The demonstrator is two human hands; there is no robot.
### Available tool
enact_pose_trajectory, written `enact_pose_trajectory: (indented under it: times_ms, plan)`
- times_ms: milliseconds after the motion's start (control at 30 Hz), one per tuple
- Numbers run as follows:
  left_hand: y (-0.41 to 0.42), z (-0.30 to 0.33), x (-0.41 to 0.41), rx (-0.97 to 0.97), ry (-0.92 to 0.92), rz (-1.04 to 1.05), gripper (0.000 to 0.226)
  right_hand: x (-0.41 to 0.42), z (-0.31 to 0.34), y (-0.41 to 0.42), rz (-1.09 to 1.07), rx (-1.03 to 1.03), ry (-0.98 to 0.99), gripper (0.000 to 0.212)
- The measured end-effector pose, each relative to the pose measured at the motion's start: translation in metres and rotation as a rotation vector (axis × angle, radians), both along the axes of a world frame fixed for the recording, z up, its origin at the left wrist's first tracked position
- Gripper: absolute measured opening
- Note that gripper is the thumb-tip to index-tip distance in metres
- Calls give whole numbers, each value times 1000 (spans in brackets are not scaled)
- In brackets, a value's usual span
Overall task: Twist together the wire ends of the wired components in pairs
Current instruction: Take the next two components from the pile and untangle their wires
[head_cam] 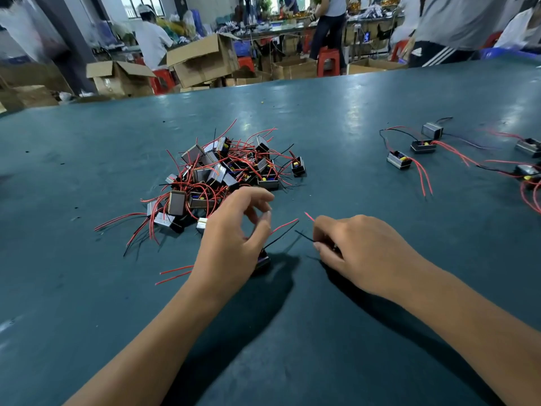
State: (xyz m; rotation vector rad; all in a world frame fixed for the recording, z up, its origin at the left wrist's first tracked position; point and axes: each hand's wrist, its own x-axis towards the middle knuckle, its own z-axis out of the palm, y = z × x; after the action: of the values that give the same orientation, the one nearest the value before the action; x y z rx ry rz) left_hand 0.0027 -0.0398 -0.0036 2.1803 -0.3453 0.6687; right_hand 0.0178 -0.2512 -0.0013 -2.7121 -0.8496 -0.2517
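component pile (222, 177) left, bare table (336, 136) between, finished components (421, 148) right

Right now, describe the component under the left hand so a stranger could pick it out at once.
Start at the big tangled pile of components on the green table, then come toward the camera to the left hand. The small dark component lies alone beneath its palm, apart from the pile, with one red and one black wire rising toward the right hand.
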Motion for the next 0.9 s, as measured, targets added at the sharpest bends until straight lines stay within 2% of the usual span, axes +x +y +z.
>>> enact_pose_trajectory:
  times_ms: [133,300,467,600,733,900]
  plan:
    - [-4,-2,-1,178,21,-41,17,1,2,-1,-97,-58,-22,19]
    - [-4,-7,2,345,25,-23,18,-3,1,6,-51,55,-59,13]
    - [-2,-8,4,464,80,22,29,-2,-2,11,-41,164,-35,12]
    - [-1,-9,5,514,43,37,21,-3,-2,12,19,280,-81,9]
    - [-5,-9,6,496,99,38,21,-5,-2,17,114,326,-80,9]
    - [-1,-9,6,260,239,45,16,-6,-6,20,123,445,61,10]
